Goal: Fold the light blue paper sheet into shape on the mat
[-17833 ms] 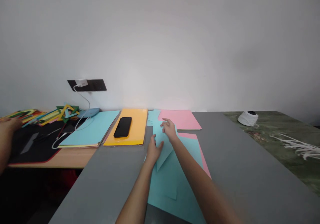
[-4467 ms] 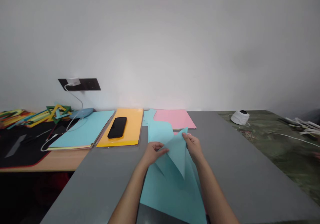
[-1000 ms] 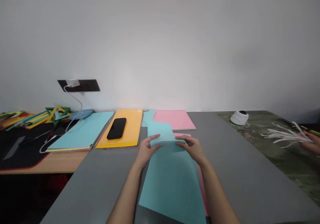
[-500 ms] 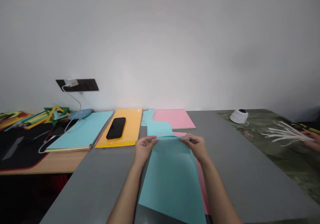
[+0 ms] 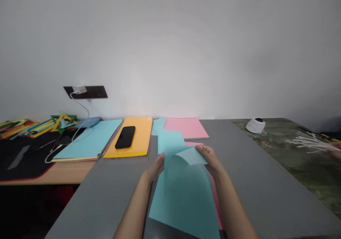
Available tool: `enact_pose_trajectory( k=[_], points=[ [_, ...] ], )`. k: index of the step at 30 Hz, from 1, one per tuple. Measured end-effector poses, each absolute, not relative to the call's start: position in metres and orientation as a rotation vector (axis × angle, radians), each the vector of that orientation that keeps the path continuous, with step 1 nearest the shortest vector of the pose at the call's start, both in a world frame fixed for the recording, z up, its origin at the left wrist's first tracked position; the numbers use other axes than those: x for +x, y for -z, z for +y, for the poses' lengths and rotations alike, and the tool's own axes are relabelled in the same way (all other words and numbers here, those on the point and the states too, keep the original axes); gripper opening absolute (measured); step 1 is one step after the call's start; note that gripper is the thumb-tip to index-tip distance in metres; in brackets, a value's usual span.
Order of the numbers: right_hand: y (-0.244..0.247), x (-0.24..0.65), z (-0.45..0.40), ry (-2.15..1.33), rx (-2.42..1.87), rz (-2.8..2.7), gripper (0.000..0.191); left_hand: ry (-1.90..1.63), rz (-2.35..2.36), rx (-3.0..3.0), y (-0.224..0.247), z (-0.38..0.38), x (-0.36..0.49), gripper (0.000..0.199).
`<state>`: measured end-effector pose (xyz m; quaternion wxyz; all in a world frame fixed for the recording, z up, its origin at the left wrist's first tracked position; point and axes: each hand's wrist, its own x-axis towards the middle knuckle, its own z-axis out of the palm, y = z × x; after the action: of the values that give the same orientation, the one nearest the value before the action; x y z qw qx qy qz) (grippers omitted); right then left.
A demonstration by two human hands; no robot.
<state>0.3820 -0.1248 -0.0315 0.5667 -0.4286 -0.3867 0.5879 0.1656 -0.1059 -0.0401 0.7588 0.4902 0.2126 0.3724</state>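
Observation:
A light blue sheet of paper (image 5: 186, 200) hangs at the centre, its upper end bent over. My right hand (image 5: 209, 157) pinches the top right corner, where a paler flap curls forward and down. At the upper left edge, my left hand (image 5: 156, 168) is closed on the paper; its fingers are partly hidden behind the sheet. Pink paper (image 5: 216, 200) shows along the right side, beneath the blue sheet. Just beyond my hands lies another light blue piece (image 5: 170, 139).
On the grey table (image 5: 255, 196) are a pink stack (image 5: 185, 128) and a black phone (image 5: 125, 137) on an orange pack (image 5: 143, 132). Blue sheets (image 5: 93, 143) and paper strips (image 5: 42, 127) lie left. A white thread spool (image 5: 255, 126) and another person's hand (image 5: 336, 152) with white strips (image 5: 311, 142) are right.
Both hands held the folded top edge level; now my left hand has moved lower along the left side, and the right corner is curled forward in my right hand.

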Motion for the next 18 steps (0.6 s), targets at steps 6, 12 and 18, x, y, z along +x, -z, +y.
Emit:
enact_pose_trajectory(
  k=[6, 12, 18],
  points=[
    [0.037, 0.381, -0.119, -1.443, -1.002, -1.127, 0.036, -0.498, 0.516, 0.862, 0.02, -0.123, 0.181, 0.055],
    [0.041, 0.382, -0.115, -1.394, -0.994, -1.135, 0.055, -0.64, 0.614, 1.127, 0.024, -0.123, 0.185, 0.047],
    [0.061, 0.387, -0.104, -1.272, -1.054, -0.968, 0.057, -0.775, 0.833, 1.165, 0.049, -0.11, 0.19, 0.033]
  ],
)
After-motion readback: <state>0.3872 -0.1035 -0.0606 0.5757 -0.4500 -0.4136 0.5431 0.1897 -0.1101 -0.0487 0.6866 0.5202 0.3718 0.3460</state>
